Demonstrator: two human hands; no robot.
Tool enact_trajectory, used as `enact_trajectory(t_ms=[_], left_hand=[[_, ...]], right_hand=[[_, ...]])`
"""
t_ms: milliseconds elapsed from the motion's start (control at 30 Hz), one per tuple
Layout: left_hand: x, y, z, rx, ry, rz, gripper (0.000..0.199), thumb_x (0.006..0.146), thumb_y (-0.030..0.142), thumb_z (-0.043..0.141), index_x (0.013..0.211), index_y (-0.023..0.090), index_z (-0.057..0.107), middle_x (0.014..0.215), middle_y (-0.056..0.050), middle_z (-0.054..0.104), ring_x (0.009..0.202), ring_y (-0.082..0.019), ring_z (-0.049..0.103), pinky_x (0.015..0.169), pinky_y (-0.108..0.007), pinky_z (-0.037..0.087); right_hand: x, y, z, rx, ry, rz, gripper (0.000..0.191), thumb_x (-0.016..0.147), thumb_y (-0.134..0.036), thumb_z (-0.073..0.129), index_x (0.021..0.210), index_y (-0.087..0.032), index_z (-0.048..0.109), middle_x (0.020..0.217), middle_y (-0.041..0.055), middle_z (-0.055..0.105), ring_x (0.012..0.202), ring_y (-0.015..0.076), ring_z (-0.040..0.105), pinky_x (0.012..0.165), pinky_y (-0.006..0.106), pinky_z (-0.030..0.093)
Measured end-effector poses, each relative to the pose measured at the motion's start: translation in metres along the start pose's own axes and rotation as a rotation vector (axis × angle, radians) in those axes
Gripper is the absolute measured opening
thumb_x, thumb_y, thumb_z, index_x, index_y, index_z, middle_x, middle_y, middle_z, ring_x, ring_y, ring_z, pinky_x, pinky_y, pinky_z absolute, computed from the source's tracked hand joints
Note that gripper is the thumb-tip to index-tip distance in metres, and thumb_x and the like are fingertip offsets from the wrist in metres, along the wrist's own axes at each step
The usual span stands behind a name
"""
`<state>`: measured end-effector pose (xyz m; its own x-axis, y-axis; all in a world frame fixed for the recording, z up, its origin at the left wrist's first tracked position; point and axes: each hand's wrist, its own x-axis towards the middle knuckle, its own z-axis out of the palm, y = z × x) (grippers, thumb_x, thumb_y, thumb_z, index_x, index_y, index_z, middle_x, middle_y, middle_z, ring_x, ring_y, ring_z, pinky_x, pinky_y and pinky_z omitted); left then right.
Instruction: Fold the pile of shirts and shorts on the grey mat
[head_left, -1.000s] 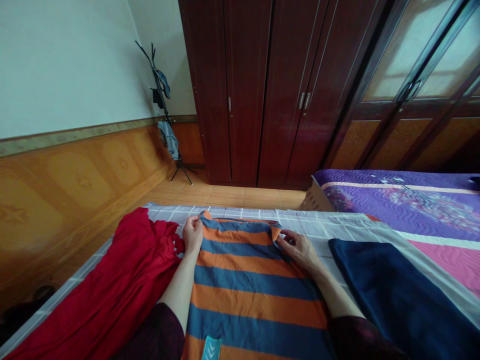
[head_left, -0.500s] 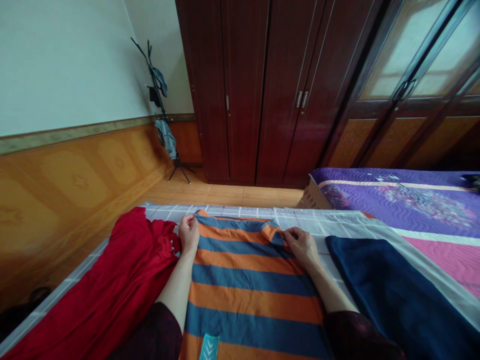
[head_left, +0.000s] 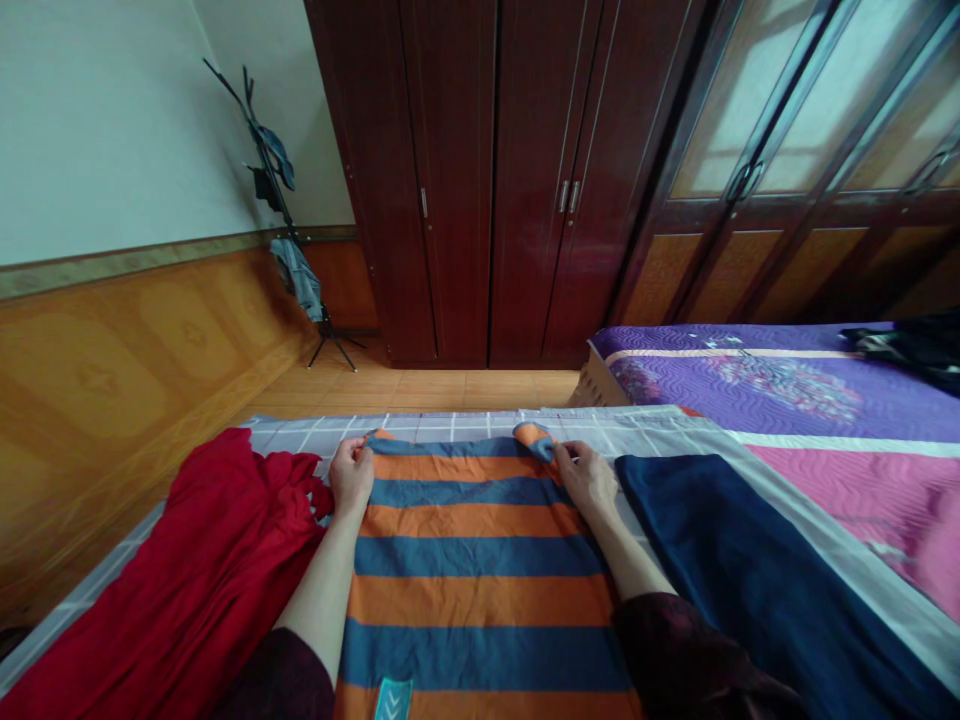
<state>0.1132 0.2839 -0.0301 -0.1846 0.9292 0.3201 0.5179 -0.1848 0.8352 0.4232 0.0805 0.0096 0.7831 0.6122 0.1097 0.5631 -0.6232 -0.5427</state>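
An orange and blue-grey striped garment (head_left: 480, 555), probably a shirt, lies spread over the bed in front of me. Its far left corner is pinched by my left hand (head_left: 352, 478). At the far right corner, my right hand (head_left: 589, 482) grips the edge, where a bit of the fabric is folded over. A teal patch (head_left: 394, 698) with white chevrons shows near the bottom of the view. Close to my left hand lies a crumpled red garment (head_left: 202, 560). To the right of my right forearm rests a folded navy garment (head_left: 757, 560).
The bed has a grey checked sheet (head_left: 289, 432). Beyond it stand a dark red wardrobe (head_left: 450, 250) and, at left, a coat rack (head_left: 289, 220) with items hanging. A purple and pink quilt (head_left: 697, 375) covers a surface at right, with dark clothing (head_left: 922, 345) on it.
The view has turned slightly right, so everything sits further left. The striped garment's far edge looks flatter and straighter between my hands; both still hold its corners.
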Motion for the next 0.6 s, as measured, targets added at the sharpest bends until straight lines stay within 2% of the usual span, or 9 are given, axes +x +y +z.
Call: enact_trajectory(t_ms=[167, 267, 400, 500, 600], left_hand=[[-0.001, 0.0, 0.001, 0.003, -0.057, 0.014, 0.022, 0.07, 0.03, 0.056, 0.088, 0.02, 0.065, 0.077, -0.004, 0.066, 0.075, -0.023, 0.062, 0.068, -0.03, 0.046], [-0.002, 0.002, 0.0, -0.024, -0.065, 0.021, 0.023, 0.069, 0.037, 0.061, 0.085, 0.021, 0.066, 0.076, -0.003, 0.066, 0.076, -0.023, 0.061, 0.07, -0.031, 0.046], [-0.001, 0.005, -0.004, -0.109, 0.004, -0.011, 0.019, 0.069, 0.037, 0.06, 0.077, 0.02, 0.064, 0.068, -0.001, 0.061, 0.072, -0.022, 0.058, 0.074, -0.033, 0.046], [0.005, 0.004, -0.008, -0.217, 0.108, -0.074, 0.021, 0.072, 0.036, 0.054, 0.081, 0.019, 0.06, 0.072, -0.001, 0.059, 0.074, -0.02, 0.057, 0.076, -0.034, 0.047], [0.013, 0.001, -0.011, -0.326, 0.191, -0.151, 0.019, 0.073, 0.031, 0.047, 0.083, 0.018, 0.056, 0.075, -0.001, 0.059, 0.075, -0.018, 0.058, 0.075, -0.033, 0.049]], right_hand=[[-0.013, -0.006, 0.004, -0.007, -0.023, -0.215, 0.026, 0.081, -0.042, 0.061, 0.099, -0.028, 0.071, 0.097, 0.0041, 0.067, 0.097, 0.0221, 0.06, 0.073, 0.027, 0.04], [-0.017, -0.006, 0.006, 0.014, 0.001, -0.247, 0.019, 0.082, -0.036, 0.059, 0.091, -0.027, 0.073, 0.092, 0.0038, 0.066, 0.097, 0.02, 0.059, 0.071, 0.024, 0.039], [-0.012, 0.0, 0.004, 0.089, 0.114, -0.147, 0.023, 0.086, -0.034, 0.053, 0.086, -0.024, 0.074, 0.089, 0.0044, 0.069, 0.086, 0.0193, 0.062, 0.068, 0.025, 0.039], [-0.003, 0.013, -0.005, 0.189, 0.266, 0.007, 0.029, 0.087, -0.033, 0.048, 0.088, -0.017, 0.073, 0.09, 0.009, 0.07, 0.084, 0.0227, 0.063, 0.069, 0.028, 0.04], [0.004, 0.027, -0.014, 0.329, 0.374, 0.098, 0.033, 0.089, -0.037, 0.048, 0.081, -0.014, 0.07, 0.079, 0.0086, 0.07, 0.078, 0.0233, 0.063, 0.067, 0.03, 0.044]])
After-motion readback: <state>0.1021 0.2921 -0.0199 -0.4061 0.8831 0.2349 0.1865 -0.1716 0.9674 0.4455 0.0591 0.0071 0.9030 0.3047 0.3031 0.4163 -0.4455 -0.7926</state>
